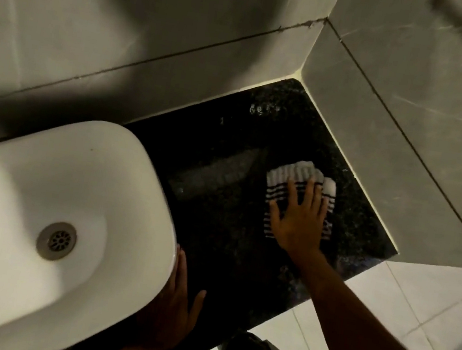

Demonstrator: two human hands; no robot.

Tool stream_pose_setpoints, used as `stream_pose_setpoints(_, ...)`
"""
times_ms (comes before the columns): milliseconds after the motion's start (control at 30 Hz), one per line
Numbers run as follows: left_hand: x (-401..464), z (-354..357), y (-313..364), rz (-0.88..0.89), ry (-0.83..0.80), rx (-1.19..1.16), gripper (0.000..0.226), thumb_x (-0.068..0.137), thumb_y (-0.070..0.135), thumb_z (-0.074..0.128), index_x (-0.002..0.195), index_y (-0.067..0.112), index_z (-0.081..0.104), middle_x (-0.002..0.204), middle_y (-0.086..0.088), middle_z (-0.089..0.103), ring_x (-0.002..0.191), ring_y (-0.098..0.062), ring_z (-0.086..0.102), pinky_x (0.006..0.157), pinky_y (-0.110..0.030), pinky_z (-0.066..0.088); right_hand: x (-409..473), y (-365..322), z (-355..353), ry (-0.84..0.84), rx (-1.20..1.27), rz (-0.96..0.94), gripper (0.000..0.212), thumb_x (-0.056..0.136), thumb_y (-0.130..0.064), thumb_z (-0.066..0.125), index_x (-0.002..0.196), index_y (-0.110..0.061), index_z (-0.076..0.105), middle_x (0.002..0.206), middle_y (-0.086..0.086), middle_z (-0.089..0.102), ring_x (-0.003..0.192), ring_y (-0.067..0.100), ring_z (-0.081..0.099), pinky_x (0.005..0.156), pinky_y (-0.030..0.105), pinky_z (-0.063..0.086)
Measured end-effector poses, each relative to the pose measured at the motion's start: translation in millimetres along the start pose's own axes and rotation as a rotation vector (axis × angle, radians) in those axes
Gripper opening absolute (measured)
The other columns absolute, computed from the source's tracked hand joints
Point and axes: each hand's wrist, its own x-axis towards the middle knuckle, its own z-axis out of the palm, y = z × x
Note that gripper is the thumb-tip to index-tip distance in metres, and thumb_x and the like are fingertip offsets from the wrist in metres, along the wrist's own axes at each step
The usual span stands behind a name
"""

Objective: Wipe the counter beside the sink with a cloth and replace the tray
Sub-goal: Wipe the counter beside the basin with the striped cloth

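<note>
- Forearm of the right hand (297,219) reaches in from lower right, bare, extended diagonally across the counter (215,232).
- Right hand lies palm down, fingers spread flat, pressing the cloth (298,175); nothing is gripped.
- Left hand (175,309) rests open, palm down, on the counter's near edge, fingers touching the sink (133,185) wall.
- Cloth: folded, white with dark stripes, ribbed texture, on the counter's right portion, near the tiled wall (409,125).
- Counter: dark speckled polished stone, with water droplets near the back corner.
- Sink: white glazed basin, rounded corners, metal drain (56,241).
</note>
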Motion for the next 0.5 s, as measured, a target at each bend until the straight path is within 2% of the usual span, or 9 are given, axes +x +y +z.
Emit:
stream_pose_setpoints(67, 6, 2, 5, -0.004, -0.008, -0.076, 0.086, 0.09, 0.059, 0.034, 0.154, 0.004, 0.015, 0.164, -0.005, -0.005, 0.151, -0.024, 0.016, 0.118, -0.04, 0.029, -30, 15, -1, -0.022, -0.001, 0.045, 0.071, 0.089, -0.063, 0.033, 0.149, -0.026, 0.034, 0.156, 0.018, 0.029, 0.146, 0.038, 0.023, 0.118, 0.057, 0.02)
stream_pose_setpoints(100, 11, 2, 10, -0.009, -0.001, -0.093, 0.086, 0.091, 0.058, 0.034, 0.154, 0.003, 0.015, 0.165, -0.006, -0.006, 0.152, -0.023, 0.012, 0.117, -0.041, 0.032, -45, 23, -1, -0.026, 0.012, 0.061, 0.072, 0.088, -0.064, 0.034, 0.149, -0.026, 0.034, 0.157, 0.018, 0.027, 0.147, 0.038, 0.022, 0.118, 0.058, 0.02)
stream_pose_setpoints(200, 31, -1, 25, -0.047, 0.039, -0.089, 0.083, 0.094, 0.057, 0.032, 0.152, -0.001, 0.022, 0.164, -0.012, 0.006, 0.153, -0.027, 0.008, 0.116, -0.045, 0.033, -64, 39, -6, -0.038, 0.072, 0.076, 0.076, 0.084, -0.067, 0.037, 0.149, -0.026, 0.032, 0.16, 0.017, 0.015, 0.149, 0.038, 0.013, 0.118, 0.06, 0.018)
stream_pose_setpoints(300, 37, 2, 29, -0.043, 0.075, -0.08, 0.083, 0.093, 0.058, 0.034, 0.151, -0.001, 0.024, 0.164, -0.012, 0.011, 0.152, -0.028, 0.009, 0.115, -0.047, 0.033, -57, 28, -7, -0.054, 0.04, 0.113, 0.079, 0.085, -0.069, 0.031, 0.151, -0.025, 0.03, 0.161, 0.021, 0.008, 0.15, 0.04, 0.007, 0.117, 0.064, 0.014)
stream_pose_setpoints(400, 39, 9, 26, -0.02, 0.099, -0.112, 0.083, 0.092, 0.057, 0.037, 0.151, -0.001, 0.026, 0.164, -0.012, 0.01, 0.152, -0.028, 0.008, 0.117, -0.047, 0.029, -42, -25, 0, -0.087, -0.037, -0.049, 0.076, 0.086, -0.07, 0.028, 0.151, -0.031, 0.031, 0.16, 0.026, 0.012, 0.148, 0.044, 0.01, 0.115, 0.067, 0.013)
stream_pose_setpoints(500, 39, 10, 28, -0.034, 0.124, -0.19, 0.083, 0.093, 0.057, 0.039, 0.152, 0.002, 0.023, 0.164, -0.012, 0.009, 0.153, -0.027, 0.006, 0.117, -0.048, 0.03, -21, -107, 10, -0.063, 0.004, -0.256, 0.073, 0.086, -0.074, 0.03, 0.148, -0.036, 0.034, 0.158, 0.028, 0.02, 0.147, 0.046, 0.014, 0.114, 0.068, 0.007)
